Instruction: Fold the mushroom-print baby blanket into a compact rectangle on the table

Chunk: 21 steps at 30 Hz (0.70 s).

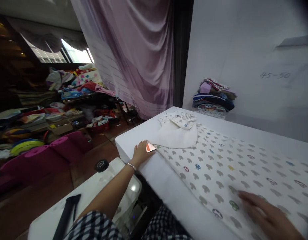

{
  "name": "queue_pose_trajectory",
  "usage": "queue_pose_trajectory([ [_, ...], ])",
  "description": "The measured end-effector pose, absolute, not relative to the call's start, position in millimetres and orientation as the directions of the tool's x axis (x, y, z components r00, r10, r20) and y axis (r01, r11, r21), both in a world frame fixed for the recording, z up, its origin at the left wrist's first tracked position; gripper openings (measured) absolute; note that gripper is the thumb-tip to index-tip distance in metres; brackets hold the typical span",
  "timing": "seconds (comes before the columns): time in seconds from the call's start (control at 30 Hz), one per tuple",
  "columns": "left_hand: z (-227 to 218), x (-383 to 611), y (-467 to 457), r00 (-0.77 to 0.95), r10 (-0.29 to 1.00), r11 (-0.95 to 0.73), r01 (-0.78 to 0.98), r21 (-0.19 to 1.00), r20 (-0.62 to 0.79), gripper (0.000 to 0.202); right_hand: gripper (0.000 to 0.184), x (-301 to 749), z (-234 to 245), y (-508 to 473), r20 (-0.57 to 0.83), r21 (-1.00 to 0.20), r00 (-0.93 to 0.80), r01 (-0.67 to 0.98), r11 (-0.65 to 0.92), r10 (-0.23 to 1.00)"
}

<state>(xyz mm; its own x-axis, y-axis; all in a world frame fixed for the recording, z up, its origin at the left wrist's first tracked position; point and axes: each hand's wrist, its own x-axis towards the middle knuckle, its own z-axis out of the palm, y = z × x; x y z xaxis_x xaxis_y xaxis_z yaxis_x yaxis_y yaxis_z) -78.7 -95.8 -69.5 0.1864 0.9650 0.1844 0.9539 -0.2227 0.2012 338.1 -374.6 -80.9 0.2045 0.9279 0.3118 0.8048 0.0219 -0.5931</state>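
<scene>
My left hand (140,152) reaches out to the left corner of the white table (166,180) and lies on it, fingers touching a small orange and white card (150,147). My right hand (265,215) rests flat, fingers stretched out, on a white cloth printed with grey and coloured shapes (231,166) spread over the table. The right hand is blurred by motion. A folded white cloth piece (177,133) lies at the far end of the printed cloth.
A stack of folded fabrics (214,96) sits against the white wall at the table's far edge. A white machine with a black knob (102,165) stands to the left below the table. Piles of cloth and pink seats (44,153) fill the room at left.
</scene>
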Motion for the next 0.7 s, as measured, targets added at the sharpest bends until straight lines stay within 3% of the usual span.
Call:
queue_pose_trajectory([
  [0.1, -70, -80, -83, 0.209, 0.972, -0.228, 0.948, 0.224, 0.105, 0.082, 0.039, 286, -69, -314, 0.184, -0.612, -0.023, 0.78, 0.132, 0.983],
  [0.27, -66, -77, -79, 0.247, 0.956, -0.277, 0.938, 0.211, 0.157, 0.087, 0.041, 205, -56, -242, 0.233, -0.639, -0.249, 0.69, 0.341, 0.94],
  [0.5, -66, -93, -88, 0.161, 0.969, -0.198, 0.959, 0.2, 0.19, 0.092, 0.04, 188, -83, -223, 0.199, -0.727, -0.255, 0.609, 0.318, 0.946],
  [0.7, -61, -135, -74, -0.051, 0.982, 0.021, 0.986, 0.163, 0.18, 0.089, 0.036, 198, -94, -228, 0.174, -0.769, -0.218, 0.579, 0.27, 0.96],
])
